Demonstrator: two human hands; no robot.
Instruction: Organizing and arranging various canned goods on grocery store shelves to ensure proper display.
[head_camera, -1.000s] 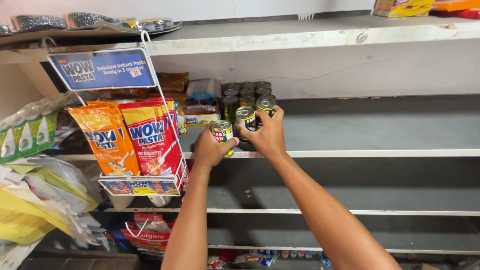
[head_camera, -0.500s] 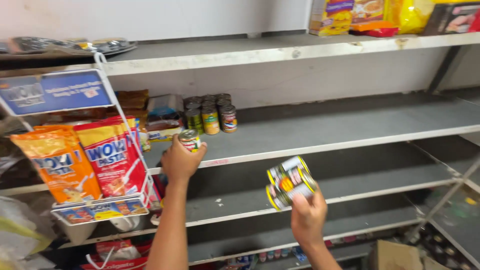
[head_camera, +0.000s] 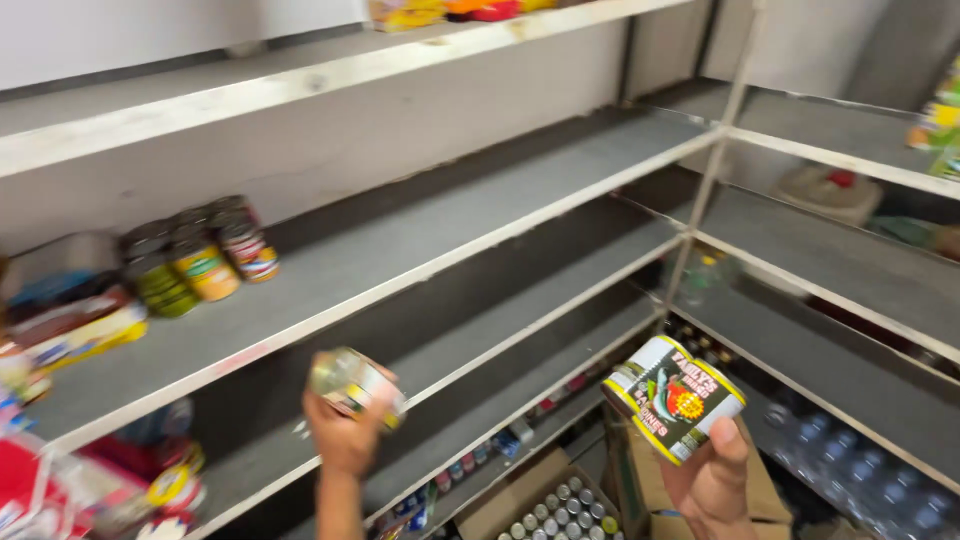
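While shelves run behind, each hand — left hand (head_camera: 345, 440), right hand (head_camera: 712, 485) — grips a can.

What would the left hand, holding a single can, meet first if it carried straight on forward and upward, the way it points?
Likely the pale front edge of the grey shelf just above the left hand and its can; depth is unclear.

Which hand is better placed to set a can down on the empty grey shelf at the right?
The right hand, probably. It holds black-and-yellow labelled cans nearest the grey shelf at the right. The left hand, with its single blurred can, sits further left, below the row of tins.
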